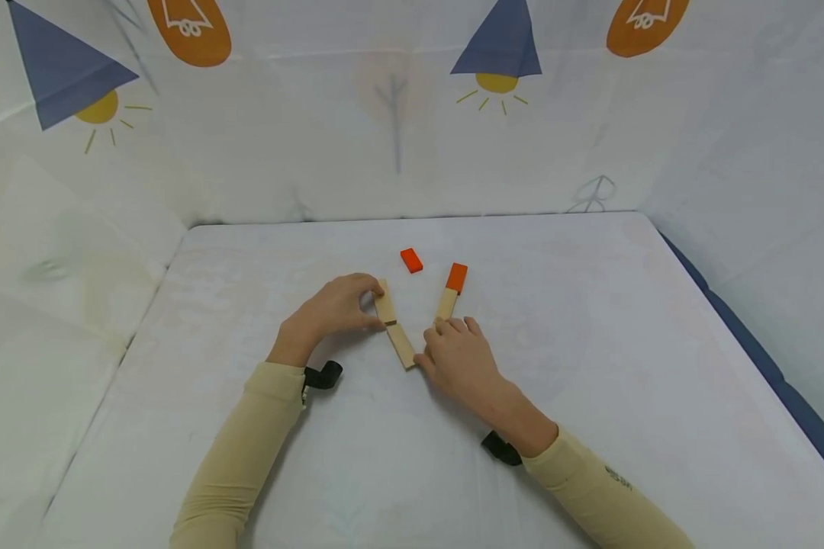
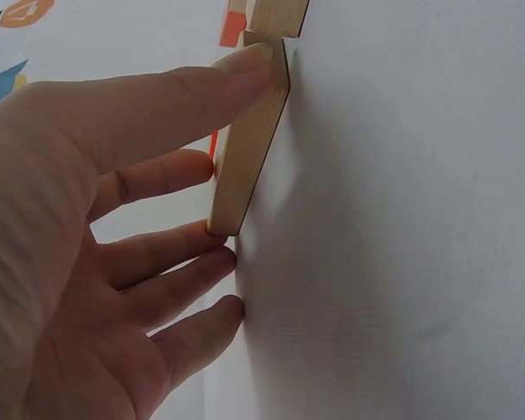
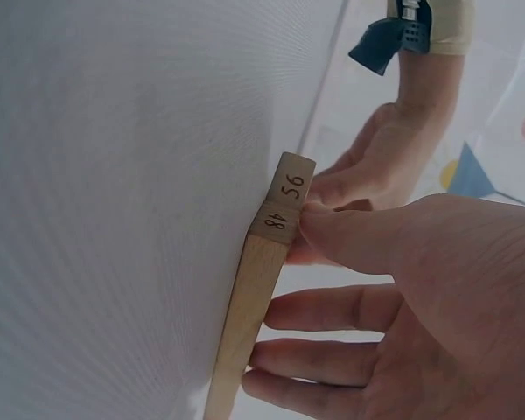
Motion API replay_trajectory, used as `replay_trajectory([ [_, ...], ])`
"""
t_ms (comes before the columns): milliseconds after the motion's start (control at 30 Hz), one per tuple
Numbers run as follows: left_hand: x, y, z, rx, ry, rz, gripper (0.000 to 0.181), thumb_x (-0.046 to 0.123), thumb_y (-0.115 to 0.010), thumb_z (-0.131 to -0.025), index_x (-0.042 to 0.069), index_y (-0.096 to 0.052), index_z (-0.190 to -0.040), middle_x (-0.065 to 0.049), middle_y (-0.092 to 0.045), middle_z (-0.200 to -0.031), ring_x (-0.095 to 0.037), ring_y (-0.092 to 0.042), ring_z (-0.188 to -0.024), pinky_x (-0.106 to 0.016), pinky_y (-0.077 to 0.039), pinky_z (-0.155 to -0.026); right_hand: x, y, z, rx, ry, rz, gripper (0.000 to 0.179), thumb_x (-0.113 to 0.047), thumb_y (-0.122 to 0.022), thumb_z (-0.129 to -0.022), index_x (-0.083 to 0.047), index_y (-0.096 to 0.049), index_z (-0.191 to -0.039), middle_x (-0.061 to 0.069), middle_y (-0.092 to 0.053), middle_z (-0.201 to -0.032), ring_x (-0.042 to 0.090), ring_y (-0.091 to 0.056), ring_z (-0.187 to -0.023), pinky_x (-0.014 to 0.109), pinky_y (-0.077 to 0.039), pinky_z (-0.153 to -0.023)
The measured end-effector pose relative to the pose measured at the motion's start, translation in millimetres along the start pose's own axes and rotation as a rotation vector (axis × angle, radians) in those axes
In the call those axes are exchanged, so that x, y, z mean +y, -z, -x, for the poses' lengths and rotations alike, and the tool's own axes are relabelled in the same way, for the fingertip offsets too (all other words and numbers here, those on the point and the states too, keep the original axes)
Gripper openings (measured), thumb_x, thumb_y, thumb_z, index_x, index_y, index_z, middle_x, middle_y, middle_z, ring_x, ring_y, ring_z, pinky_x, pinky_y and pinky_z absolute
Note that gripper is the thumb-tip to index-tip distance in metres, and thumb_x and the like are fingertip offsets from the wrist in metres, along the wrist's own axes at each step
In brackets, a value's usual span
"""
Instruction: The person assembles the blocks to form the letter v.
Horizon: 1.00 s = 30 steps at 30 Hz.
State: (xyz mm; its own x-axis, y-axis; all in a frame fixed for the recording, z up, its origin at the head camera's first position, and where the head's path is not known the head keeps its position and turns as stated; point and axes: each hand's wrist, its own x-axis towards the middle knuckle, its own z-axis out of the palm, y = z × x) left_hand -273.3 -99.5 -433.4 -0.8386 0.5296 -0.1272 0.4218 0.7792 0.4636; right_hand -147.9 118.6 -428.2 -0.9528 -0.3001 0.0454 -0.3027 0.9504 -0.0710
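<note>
A pale wooden block (image 1: 384, 303) lies pinched by the left hand (image 1: 333, 310), a second block (image 1: 401, 347) slants toward the right hand (image 1: 463, 362), a third block (image 1: 446, 304) meets a red block (image 1: 456, 277) beyond its fingers, a loose red block (image 1: 411, 261) past the left fingertips.

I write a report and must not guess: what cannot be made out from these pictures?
Head view: near end of the right wooden block, hidden by the right hand.
Head view: sleeve print, too small to read.
Left wrist view: far end of the second wooden block, cut off by the top edge.
</note>
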Motion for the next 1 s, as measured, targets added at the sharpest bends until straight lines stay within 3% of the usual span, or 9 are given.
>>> replay_trajectory([
  [467,0.7,0.2,-0.5,-0.018,0.003,0.019,0.051,0.039,-0.08,-0.082,0.016,-0.062,-0.124,-0.004,-0.052,-0.146,-0.025,-0.045,-0.139,-0.046,-0.037,-0.116,0.2,-0.2,-1.1,-0.023,-0.014,0.007,0.032,-0.039,-0.065,-0.095,-0.01,-0.069,-0.107,0.008,-0.068,-0.116,0.029,-0.059,-0.122,0.053,-0.038,-0.112],
  [1000,1.1,-1.2,0.6,-0.004,-0.015,0.013,0.045,0.041,-0.078,-0.084,0.017,-0.062,-0.119,-0.005,-0.052,-0.145,-0.026,-0.047,-0.137,-0.046,-0.039,-0.113,1.7,0.1,-0.1,0.037,0.026,0.02,0.032,-0.039,-0.067,-0.094,-0.008,-0.069,-0.105,0.009,-0.069,-0.112,0.029,-0.062,-0.118,0.053,-0.041,-0.109],
])
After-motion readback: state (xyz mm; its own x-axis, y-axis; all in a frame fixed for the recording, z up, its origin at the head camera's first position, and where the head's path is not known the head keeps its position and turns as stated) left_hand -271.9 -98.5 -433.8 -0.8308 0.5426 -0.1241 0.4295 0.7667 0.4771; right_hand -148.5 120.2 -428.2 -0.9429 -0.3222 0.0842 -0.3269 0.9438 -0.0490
